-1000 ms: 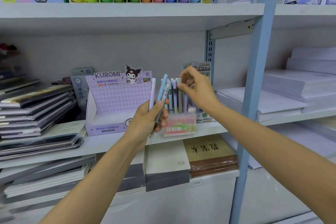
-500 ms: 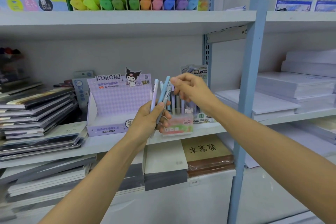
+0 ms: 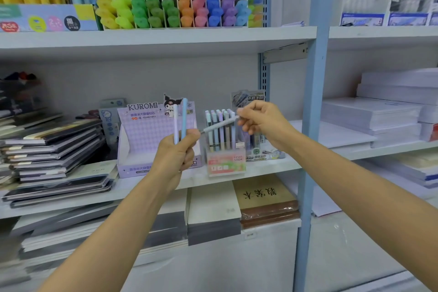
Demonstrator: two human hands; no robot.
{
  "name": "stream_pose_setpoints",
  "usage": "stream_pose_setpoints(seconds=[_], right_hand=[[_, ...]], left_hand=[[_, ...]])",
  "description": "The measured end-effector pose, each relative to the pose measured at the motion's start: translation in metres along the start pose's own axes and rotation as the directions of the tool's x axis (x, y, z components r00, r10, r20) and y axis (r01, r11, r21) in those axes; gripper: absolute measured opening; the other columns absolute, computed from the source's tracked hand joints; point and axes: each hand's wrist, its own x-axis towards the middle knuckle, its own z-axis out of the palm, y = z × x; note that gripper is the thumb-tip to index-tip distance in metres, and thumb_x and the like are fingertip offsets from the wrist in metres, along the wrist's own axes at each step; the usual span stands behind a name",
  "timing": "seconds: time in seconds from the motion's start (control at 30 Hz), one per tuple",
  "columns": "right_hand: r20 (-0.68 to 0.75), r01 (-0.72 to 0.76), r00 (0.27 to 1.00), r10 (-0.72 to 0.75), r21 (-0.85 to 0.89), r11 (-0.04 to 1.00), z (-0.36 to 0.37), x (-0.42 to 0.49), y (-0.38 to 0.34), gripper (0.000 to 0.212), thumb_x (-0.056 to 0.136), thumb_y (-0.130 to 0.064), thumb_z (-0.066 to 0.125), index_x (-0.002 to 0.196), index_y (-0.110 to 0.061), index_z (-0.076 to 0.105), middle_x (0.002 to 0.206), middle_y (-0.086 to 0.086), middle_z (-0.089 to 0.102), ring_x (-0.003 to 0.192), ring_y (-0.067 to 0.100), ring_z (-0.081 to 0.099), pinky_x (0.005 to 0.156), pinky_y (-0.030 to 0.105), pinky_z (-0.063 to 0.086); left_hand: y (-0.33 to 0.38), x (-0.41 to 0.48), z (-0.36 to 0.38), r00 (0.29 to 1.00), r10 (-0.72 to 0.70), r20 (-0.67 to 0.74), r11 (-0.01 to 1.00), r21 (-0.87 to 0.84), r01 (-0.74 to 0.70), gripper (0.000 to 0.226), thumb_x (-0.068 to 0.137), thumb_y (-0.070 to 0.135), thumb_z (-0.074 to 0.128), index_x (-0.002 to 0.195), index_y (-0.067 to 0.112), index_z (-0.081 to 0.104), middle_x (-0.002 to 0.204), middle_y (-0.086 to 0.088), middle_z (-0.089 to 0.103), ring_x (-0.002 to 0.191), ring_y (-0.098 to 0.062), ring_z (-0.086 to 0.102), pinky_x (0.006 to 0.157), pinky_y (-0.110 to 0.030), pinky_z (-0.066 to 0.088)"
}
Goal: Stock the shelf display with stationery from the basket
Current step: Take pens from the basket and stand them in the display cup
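Observation:
My left hand (image 3: 176, 153) grips two upright pens (image 3: 180, 121), one lilac and one light blue, in front of the Kuromi box. My right hand (image 3: 259, 121) pinches the top end of a grey pen (image 3: 219, 125) that slants down to the left, its tip near my left thumb. Behind it stands the clear pen display box (image 3: 226, 161), labelled Fruit Soda, holding several pastel pens upright on the middle shelf (image 3: 272, 168). No basket is in view.
An open purple Kuromi box (image 3: 147, 135) stands left of the display. Stacked notebooks (image 3: 54, 159) fill the shelf's left end. Refill packs (image 3: 251, 102) stand behind the display. A blue upright post (image 3: 312, 125) borders the bay; paper reams (image 3: 384, 111) lie to its right. Highlighters (image 3: 175, 9) line the upper shelf.
My right hand left the pens in the display, took the grey pen from the bunch in my left hand and drew it out to the right. My left hand now holds two pens.

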Motion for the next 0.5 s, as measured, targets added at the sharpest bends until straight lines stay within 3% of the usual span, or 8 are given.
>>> stream_pose_setpoints(seconds=[0.07, 0.17, 0.33, 0.5], right_hand=[[0.046, 0.013, 0.999, -0.006, -0.154, 0.988, 0.000, -0.004, 0.002, 0.006, 0.089, -0.013, 0.068, 0.090, -0.007, 0.066, 0.077, 0.002, 0.072, 0.069, 0.011, 0.066, 0.065, 0.018, 0.054], [0.132, 0.171, 0.982, -0.132, -0.348, 0.922, 0.009, -0.007, -0.003, 0.015, 0.084, -0.021, 0.074, 0.099, -0.015, 0.074, 0.090, -0.003, 0.074, 0.083, 0.007, 0.067, 0.078, 0.018, 0.054], [0.309, 0.367, 0.917, -0.252, -0.408, 0.836, 0.038, -0.005, -0.014, 0.021, 0.081, -0.014, 0.077, 0.102, -0.017, 0.073, 0.088, -0.002, 0.075, 0.083, 0.011, 0.071, 0.082, 0.029, 0.058], [0.249, 0.406, 0.910, -0.331, -0.373, 0.835, 0.039, 0.007, -0.015, 0.047, 0.088, -0.010, 0.068, 0.130, -0.027, 0.057, 0.090, 0.000, 0.069, 0.084, 0.018, 0.068, 0.083, 0.028, 0.056]], left_hand=[[0.002, 0.000, 0.000, 0.998, 0.020, -0.053, 1.000, 0.016, -0.019, 0.012, 0.092, 0.015, 0.064, 0.099, 0.005, 0.065, 0.057, 0.000, 0.030, 0.039, -0.009, 0.021, 0.036, -0.019, 0.020], [0.005, -0.003, 0.004, 0.993, 0.070, -0.099, 0.994, 0.092, -0.060, 0.010, 0.089, 0.020, 0.068, 0.092, 0.010, 0.067, 0.050, 0.005, 0.027, 0.040, -0.009, 0.020, 0.036, -0.019, 0.023], [0.009, -0.003, 0.014, 0.984, 0.138, -0.113, 0.984, 0.125, -0.124, 0.009, 0.088, 0.022, 0.070, 0.083, 0.016, 0.066, 0.044, 0.011, 0.031, 0.038, -0.007, 0.023, 0.036, -0.018, 0.026], [0.013, 0.004, 0.005, 0.986, 0.131, -0.105, 0.988, 0.100, -0.121, 0.016, 0.094, 0.029, 0.062, 0.084, 0.018, 0.055, 0.054, 0.009, 0.030, 0.040, -0.007, 0.021, 0.035, -0.018, 0.022]])
